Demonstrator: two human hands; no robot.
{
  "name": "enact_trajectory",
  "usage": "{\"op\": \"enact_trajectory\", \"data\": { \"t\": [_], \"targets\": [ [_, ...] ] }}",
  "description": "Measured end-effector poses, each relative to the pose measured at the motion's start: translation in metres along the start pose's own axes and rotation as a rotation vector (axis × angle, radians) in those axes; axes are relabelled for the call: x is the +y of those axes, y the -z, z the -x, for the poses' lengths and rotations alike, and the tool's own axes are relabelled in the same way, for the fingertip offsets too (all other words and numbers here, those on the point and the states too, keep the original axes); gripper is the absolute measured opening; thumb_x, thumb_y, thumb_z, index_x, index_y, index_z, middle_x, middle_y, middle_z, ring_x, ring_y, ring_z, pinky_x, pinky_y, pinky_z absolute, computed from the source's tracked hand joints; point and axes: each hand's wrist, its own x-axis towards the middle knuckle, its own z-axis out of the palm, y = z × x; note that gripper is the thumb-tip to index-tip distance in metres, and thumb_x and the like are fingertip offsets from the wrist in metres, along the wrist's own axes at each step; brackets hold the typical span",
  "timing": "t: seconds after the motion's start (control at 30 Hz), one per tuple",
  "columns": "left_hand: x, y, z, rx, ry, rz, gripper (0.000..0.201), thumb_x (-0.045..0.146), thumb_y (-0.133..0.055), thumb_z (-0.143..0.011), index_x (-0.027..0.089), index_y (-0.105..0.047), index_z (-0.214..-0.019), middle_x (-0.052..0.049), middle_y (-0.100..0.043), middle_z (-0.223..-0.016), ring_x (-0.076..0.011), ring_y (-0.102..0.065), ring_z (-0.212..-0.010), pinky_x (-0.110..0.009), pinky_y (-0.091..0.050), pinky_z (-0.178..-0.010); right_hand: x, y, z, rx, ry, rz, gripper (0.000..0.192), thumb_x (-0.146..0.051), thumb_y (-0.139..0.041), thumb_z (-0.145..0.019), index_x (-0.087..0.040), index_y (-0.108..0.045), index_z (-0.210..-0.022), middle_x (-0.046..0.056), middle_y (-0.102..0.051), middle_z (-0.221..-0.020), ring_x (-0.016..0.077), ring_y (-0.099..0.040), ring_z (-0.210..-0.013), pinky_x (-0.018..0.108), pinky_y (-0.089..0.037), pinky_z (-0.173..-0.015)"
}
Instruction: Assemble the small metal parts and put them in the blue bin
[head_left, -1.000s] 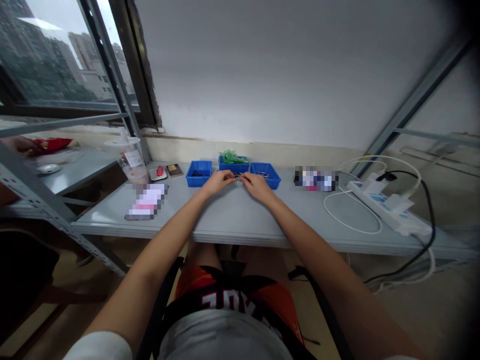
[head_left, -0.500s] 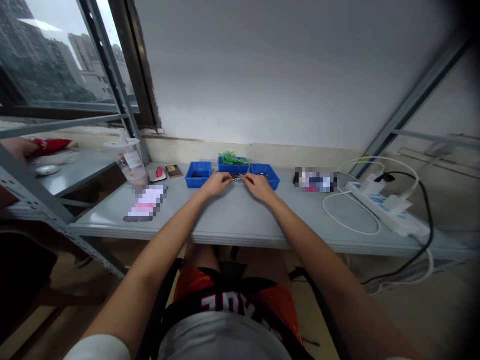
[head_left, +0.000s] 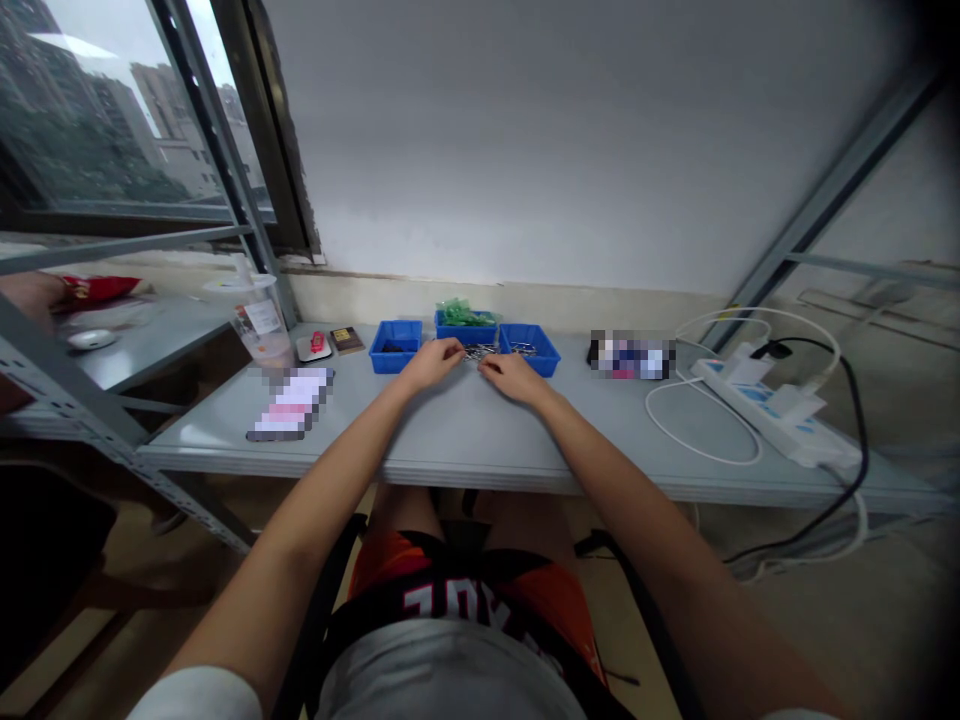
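Observation:
My left hand [head_left: 433, 366] rests at the near right corner of the left blue tray [head_left: 378, 360], which holds small dark pieces. Its fingers are pinched together; what they hold is too small to make out. Opposite it, my right hand [head_left: 517, 377] is closed, fingertips together, in front of the right blue tray [head_left: 551, 362] with shiny metal pieces inside. Any item in its fingers is also too small to name. Between and just beyond both hands lies a pile of small silvery metal pieces [head_left: 480, 351]. Behind it stands a blue tray [head_left: 472, 333] filled with green plastic pieces [head_left: 463, 313].
Left on the grey table [head_left: 480, 440] are a phone [head_left: 292, 405], a lidded plastic cup [head_left: 262, 325], a small red item [head_left: 317, 341] and a dark box [head_left: 346, 341]. At right lie a blurred-out object [head_left: 631, 357] and a power strip [head_left: 780, 415] with cables.
My right hand has shifted slightly left and toward me, away from the metal pile, uncovering more of it. My left hand stays in nearly the same place.

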Motion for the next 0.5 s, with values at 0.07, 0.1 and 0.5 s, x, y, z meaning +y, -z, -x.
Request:
{"op": "enact_trajectory", "data": {
  "t": [0.07, 0.1, 0.5],
  "targets": [
    [0.0006, 0.0008, 0.0003, -0.007, -0.005, 0.009, 0.022, 0.028, -0.05, -0.088, 0.013, -0.066, -0.086, -0.004, -0.064, -0.073, -0.0146, -0.052, -0.066, -0.027, -0.04, -0.068, -0.0004, 0.0008, -0.0003, 0.004, -0.015, -0.009, 0.022, -0.023, -0.048, -0.093, -0.018, -0.068, -0.083, 0.003, -0.067, -0.075, 0.0161, -0.058, -0.069, 0.027, -0.038, -0.067],
    [0.0007, 0.0011, 0.0004, -0.012, -0.006, 0.017, 0.021, 0.027, -0.05, -0.088, 0.012, -0.066, -0.086, -0.004, -0.064, -0.074, -0.0148, -0.053, -0.067, -0.028, -0.041, -0.068, -0.0009, 0.0015, -0.0004, 0.006, -0.023, -0.012, 0.022, -0.022, -0.049, -0.093, -0.018, -0.067, -0.083, 0.004, -0.068, -0.076, 0.0164, -0.058, -0.07, 0.027, -0.038, -0.068],
    [-0.0034, 0.0003, 0.0004, -0.07, -0.001, -0.035, 0.017, 0.023, -0.056, -0.083, 0.013, -0.07, -0.085, -0.005, -0.067, -0.075, -0.0155, -0.055, -0.068, -0.027, -0.043, -0.072, -0.0026, 0.0037, -0.0012, 0.069, -0.063, -0.041, 0.021, -0.025, -0.047, -0.095, -0.018, -0.064, -0.087, 0.004, -0.068, -0.078, 0.0164, -0.059, -0.07, 0.026, -0.039, -0.07]
  ]
}}
